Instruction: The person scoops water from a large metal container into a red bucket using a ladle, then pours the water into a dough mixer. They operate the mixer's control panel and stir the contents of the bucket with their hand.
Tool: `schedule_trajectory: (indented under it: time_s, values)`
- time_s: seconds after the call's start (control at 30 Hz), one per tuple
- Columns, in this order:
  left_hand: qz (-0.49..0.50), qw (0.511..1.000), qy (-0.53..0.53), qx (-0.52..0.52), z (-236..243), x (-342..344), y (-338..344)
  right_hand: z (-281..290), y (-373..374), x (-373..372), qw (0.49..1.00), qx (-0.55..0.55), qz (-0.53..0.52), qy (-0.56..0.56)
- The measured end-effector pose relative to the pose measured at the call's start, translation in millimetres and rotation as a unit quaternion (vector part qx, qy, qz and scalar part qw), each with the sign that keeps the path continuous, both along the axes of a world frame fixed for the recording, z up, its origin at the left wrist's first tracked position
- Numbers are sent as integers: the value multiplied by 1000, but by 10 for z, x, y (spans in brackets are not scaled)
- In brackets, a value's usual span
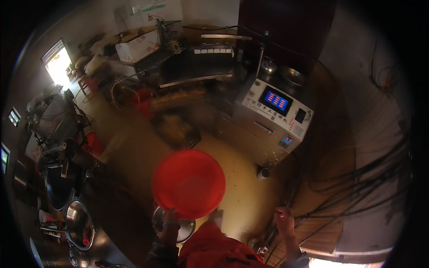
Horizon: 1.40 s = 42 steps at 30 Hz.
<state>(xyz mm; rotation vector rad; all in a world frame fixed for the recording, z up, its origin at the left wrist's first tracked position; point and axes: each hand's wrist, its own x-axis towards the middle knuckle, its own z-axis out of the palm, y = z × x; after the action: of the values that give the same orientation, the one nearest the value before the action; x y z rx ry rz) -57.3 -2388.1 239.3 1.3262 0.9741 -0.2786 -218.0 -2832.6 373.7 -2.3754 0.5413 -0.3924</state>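
My left hand (pixel 170 219) grips the near rim of a large red plastic basin (pixel 188 182), held out in front of my body. A round metal pot or lid (pixel 186 231) shows partly beneath it. My right hand (pixel 283 216) is held out at the right with its fingers curled closed; whether anything is inside them I cannot make out. Below, my red clothing shows at the bottom middle.
Ahead right stands a control machine (pixel 274 114) with pans on top, near a dark metal counter (pixel 194 67). Metal equipment (pixel 57 120), a steel bowl (pixel 79 221) and red buckets (pixel 94 144) line the left. Cables (pixel 357 174) run along the right; an open doorway (pixel 58 62) shows at back left.
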Motion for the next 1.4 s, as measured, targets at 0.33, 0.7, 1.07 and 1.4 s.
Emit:
schedule_trajectory:
  time_s: [0.33, 0.7, 1.07, 1.4]
  values:
    - [222, 974, -39, 4, -327, 1593, 354, -604, -677, 1706, 993, 67, 35, 90]
    - [435, 900, -36, -2, -191, 2991, 1021, -409, -295, 4708, 970, 131, 196, 59]
    - [482, 875, 29, 32, -191, 4627, 2519, 575, 2292, 7406, 894, 198, 402, -28]
    - [442, 894, 54, 44, -672, 6415, 4326, 671, 4362, 8620, 904, 283, 312, 69]
